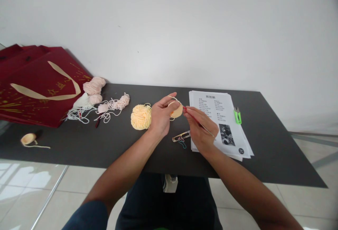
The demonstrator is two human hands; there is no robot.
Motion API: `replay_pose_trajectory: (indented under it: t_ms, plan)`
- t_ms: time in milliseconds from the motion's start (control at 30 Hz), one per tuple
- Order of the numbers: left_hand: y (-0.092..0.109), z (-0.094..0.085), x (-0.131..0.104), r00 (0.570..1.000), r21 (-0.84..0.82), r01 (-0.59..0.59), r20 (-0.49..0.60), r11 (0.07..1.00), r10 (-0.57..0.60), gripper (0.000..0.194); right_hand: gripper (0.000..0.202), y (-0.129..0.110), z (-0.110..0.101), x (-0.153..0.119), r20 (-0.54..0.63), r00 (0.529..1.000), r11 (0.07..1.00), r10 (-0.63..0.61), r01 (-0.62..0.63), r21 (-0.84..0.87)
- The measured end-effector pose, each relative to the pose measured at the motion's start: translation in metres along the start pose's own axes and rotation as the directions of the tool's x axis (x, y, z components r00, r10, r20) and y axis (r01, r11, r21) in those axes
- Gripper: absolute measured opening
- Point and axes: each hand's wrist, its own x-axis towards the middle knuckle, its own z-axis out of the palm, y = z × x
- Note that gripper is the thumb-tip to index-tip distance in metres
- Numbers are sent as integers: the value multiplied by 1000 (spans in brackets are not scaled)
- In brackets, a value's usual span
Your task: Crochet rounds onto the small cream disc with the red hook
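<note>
My left hand (161, 114) pinches a round pale-yellow crochet piece (177, 112) at its left edge, and a strand of yarn runs over the raised index finger. In my right hand (202, 126) is a crochet hook (195, 119) with a red grip; its tip meets the right edge of the piece. A ball of yellow yarn (141, 117) rests on the table just left of my left wrist. Below the piece lies a small metal thread snipper (181, 136) with pink and teal bits by it, partly hidden by my right hand.
Printed pattern sheets (195, 98) lie under my right hand, with green snips (237, 116) on their right edge. At left stand dark red gift bags (34, 78), beside pink yarn (94, 85) and tangled white strands (79, 112). A small crocheted cup (28, 139) sits far left. A wall closes off the back.
</note>
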Motion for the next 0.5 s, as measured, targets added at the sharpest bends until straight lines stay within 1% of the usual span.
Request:
replay_pose_trajectory:
  t_ms: [67, 100, 167, 200, 267, 333, 400, 500]
  plan:
    - [2, 1, -1, 999, -38, 35, 5, 999, -35, 48, 28, 2, 0, -2, 42, 999, 1000, -6, 6, 11]
    - [4, 1, -1, 998, -59, 58, 20, 997, -57, 48, 28, 4, 0, -3, 50, 999, 999, 15, -17, 44]
    - [7, 0, 0, 994, -97, 99, 61, 990, -94, 47, 24, 7, 2, -1, 37, 993, 979, 115, -119, 163]
    - [8, -1, 1, 992, -107, 111, 80, 988, -102, 46, 21, 8, 3, 1, 29, 982, 954, 184, -186, 237]
    - [9, -2, 2, 990, -108, 115, 96, 987, -105, 45, 15, 9, 4, 8, 34, 945, 869, 325, -312, 384]
    - [9, -3, 2, 991, -84, 109, 90, 991, -102, 45, 10, 8, 4, 15, 62, 912, 797, 406, -386, 465]
    - [9, -2, 1, 992, -48, 101, 76, 994, -97, 45, 11, 7, 3, 22, 75, 902, 760, 426, -401, 512]
    - [10, -1, 0, 993, -4, 96, 67, 995, -95, 46, 12, 7, -1, 27, 92, 912, 760, 401, -387, 522]
